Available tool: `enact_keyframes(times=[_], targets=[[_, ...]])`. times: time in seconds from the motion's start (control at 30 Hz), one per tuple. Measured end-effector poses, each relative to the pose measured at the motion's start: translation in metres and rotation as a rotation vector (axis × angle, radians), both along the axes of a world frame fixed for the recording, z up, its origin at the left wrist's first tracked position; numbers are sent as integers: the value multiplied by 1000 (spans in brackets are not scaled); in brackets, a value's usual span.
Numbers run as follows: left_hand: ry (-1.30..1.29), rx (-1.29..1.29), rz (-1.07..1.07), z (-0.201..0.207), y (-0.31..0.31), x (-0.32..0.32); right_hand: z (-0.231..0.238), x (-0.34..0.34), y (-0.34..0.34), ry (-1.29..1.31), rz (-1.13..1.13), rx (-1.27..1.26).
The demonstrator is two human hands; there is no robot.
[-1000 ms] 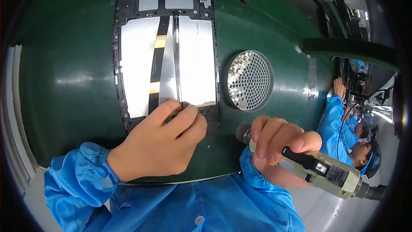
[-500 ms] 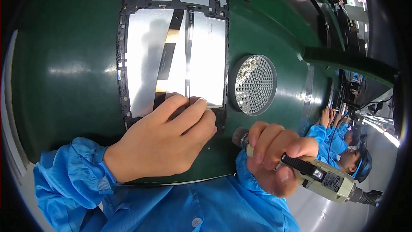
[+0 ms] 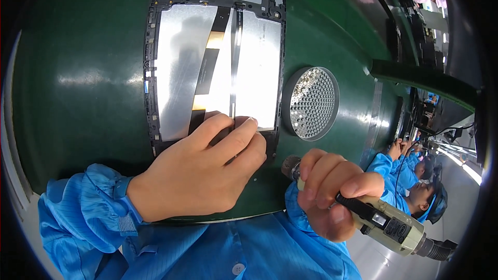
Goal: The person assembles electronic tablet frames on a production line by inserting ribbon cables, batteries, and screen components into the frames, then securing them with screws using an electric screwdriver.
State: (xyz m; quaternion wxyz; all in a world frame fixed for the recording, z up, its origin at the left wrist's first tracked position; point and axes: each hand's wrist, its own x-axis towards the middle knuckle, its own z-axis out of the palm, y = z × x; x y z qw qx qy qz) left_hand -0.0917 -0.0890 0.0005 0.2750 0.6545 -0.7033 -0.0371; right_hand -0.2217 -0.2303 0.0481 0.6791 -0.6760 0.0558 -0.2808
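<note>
A tablet body [image 3: 171, 72] with silver battery panels and a black frame lies on the green bench. My left hand [image 3: 199, 171] rests over its near end, fingers curled down beside the dark central strip [image 3: 235, 57]. Their tips are partly hidden, so what they pinch does not show. A black and amber flat cable [image 3: 207, 67] slants across the panels towards this hand. To the right, my right hand [image 3: 337, 192] is wrapped around a pale green electric screwdriver [image 3: 391, 228] with a black lever. Its clear-collared nose [image 3: 292, 167] points left, apart from the tablet.
A round grey tray [image 3: 314, 103] of small screws sits right of the tablet. Beyond it, a raised green rail [image 3: 423, 78] crosses the right side. A cord [image 3: 443, 250] trails from the screwdriver. Another person in blue [image 3: 384, 168] works farther right.
The screwdriver's cord end has dipped slightly in my right hand. The whole view has shifted a little; my left hand keeps the same place on the tablet.
</note>
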Motion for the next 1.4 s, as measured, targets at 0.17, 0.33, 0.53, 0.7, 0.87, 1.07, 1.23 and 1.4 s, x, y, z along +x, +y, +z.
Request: enact_keyframes(times=[0.17, 0.33, 0.53, 0.7, 0.87, 1.07, 1.23, 1.4], targets=[[3, 15, 0, 0, 0, -1, -8, -3, -9, -84, 73, -24], [-7, -1, 12, -5, -1, -4, -5, -4, 0, -12, 5, -38], [2, -37, 68, -2, 1, -2, 1, -26, 4, -125, 161, 8], [-4, -75, 66, -4, -3, 2, -10, -31, 21, -102, 140, 43], [26, -55, 88, -3, -2, -1, -21, -31, 23, -101, 116, 87], [53, -94, 51, -3, -3, 0, -26, -31, 20, -88, 128, 72], [227, -100, -62, 10, 13, -10, 1, -30, 20, -118, 66, 96], [367, -158, -52, 12, 11, -19, 21, -20, 16, -213, 117, 146]])
